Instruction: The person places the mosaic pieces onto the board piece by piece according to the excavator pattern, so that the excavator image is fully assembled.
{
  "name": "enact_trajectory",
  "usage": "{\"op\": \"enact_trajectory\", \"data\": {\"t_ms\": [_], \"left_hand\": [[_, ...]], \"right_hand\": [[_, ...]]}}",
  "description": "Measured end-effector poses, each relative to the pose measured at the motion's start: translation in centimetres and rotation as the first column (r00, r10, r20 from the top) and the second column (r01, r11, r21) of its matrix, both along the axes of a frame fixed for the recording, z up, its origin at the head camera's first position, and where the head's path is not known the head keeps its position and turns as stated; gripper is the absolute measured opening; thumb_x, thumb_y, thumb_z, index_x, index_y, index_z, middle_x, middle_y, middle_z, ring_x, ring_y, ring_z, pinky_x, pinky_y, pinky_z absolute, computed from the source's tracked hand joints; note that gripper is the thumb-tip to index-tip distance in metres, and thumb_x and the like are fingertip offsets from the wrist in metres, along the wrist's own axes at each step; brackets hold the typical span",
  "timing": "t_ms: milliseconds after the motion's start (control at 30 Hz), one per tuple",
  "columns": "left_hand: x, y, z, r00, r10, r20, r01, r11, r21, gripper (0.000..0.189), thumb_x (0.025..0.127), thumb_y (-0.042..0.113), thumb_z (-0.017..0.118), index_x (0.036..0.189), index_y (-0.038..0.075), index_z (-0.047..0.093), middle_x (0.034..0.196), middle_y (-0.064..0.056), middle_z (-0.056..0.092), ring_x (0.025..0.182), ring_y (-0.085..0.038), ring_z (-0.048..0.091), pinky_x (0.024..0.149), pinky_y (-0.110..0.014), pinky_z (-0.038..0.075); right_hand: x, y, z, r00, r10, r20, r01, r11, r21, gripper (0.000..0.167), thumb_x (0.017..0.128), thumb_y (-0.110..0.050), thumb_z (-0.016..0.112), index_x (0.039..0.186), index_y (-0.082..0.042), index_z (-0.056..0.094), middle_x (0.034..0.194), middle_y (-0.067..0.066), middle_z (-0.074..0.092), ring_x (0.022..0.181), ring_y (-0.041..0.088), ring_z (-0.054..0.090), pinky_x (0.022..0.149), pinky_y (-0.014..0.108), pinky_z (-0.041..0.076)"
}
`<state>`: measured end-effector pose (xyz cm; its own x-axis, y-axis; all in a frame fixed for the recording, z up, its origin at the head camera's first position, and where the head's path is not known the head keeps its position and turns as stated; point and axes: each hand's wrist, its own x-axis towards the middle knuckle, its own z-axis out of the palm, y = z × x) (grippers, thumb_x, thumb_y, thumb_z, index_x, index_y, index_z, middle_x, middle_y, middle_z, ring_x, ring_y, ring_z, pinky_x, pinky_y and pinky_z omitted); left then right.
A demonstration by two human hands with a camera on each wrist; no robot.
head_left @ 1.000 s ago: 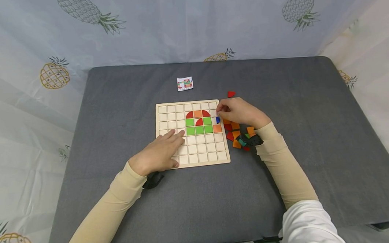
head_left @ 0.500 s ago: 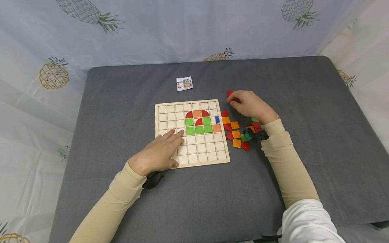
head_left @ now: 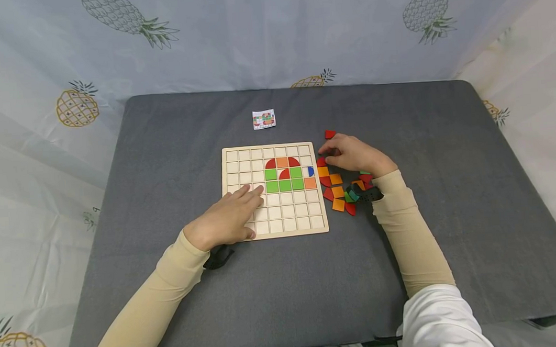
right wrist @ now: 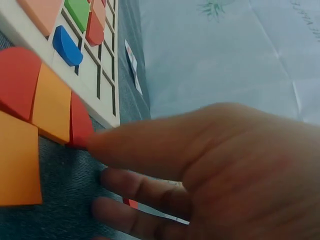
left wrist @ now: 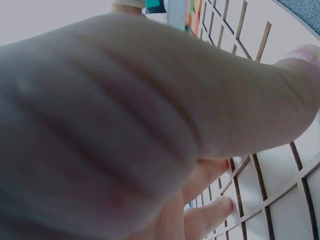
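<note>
A wooden grid board (head_left: 287, 212) lies on the grey table. Red, orange and green tiles plus a blue half-round tile (head_left: 310, 171) fill some of its squares. My left hand (head_left: 228, 218) rests on the board's left part with its fingers spread. My right hand (head_left: 352, 153) is just off the board's right edge, its fingers loosely bent and holding nothing. In the right wrist view the thumb is at a red rounded tile (right wrist: 80, 125); whether it touches cannot be told. Beside that tile is an orange square tile (right wrist: 51, 106).
Loose orange, red and green tiles (head_left: 337, 192) lie right of the board, partly under my right wrist. A separate red tile (head_left: 330, 134) lies behind my right hand. A small printed card (head_left: 263, 119) with a coloured pattern lies beyond the board.
My right hand has gone from the board's right edge back toward the separate red tile, then slightly nearer to me beside the loose tiles. The left hand stays where it was.
</note>
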<state>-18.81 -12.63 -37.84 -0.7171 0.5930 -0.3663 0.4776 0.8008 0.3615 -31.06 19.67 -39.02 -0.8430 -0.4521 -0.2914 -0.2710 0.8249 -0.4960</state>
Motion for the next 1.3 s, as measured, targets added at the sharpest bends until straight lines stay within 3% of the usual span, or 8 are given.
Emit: {"op": "enact_trajectory", "data": {"t_ms": [167,400,1300], "left_hand": [[0.01,0.02,0.04,1.000,-0.001,0.001,0.001,1.000,-0.004,0.069,0.087,0.017,0.078,0.146,0.004,0.046,0.168,-0.012,0.026,0.157,-0.038,0.020,0.120,-0.065,0.028],[0.00,0.06,0.05,1.000,0.003,0.008,-0.003,1.000,0.001,0.068,0.087,0.017,0.078,0.145,0.005,0.047,0.168,-0.012,0.026,0.157,-0.037,0.019,0.120,-0.065,0.027],[0.01,0.16,0.01,1.000,-0.002,-0.004,0.002,1.000,0.007,0.069,0.085,0.016,0.079,0.145,0.003,0.048,0.167,-0.014,0.029,0.156,-0.040,0.022,0.119,-0.065,0.029]], "right_hand": [[0.09,0.03,-0.13,0.998,0.016,0.054,-0.017,1.000,0.009,0.044,0.095,-0.019,0.072,0.136,-0.007,0.062,0.139,0.018,0.051,0.115,0.035,0.055,0.099,0.050,0.051],[0.29,-0.23,0.10,0.996,0.018,0.085,-0.020,1.000,0.021,0.054,0.092,-0.022,0.076,0.140,-0.006,0.058,0.142,0.019,0.044,0.122,0.038,0.052,0.103,0.053,0.050],[0.08,-0.37,-0.16,0.999,0.002,0.048,-0.003,1.000,0.026,0.042,0.095,-0.018,0.072,0.134,-0.006,0.062,0.130,0.018,0.051,0.113,0.034,0.051,0.098,0.050,0.050]]}}
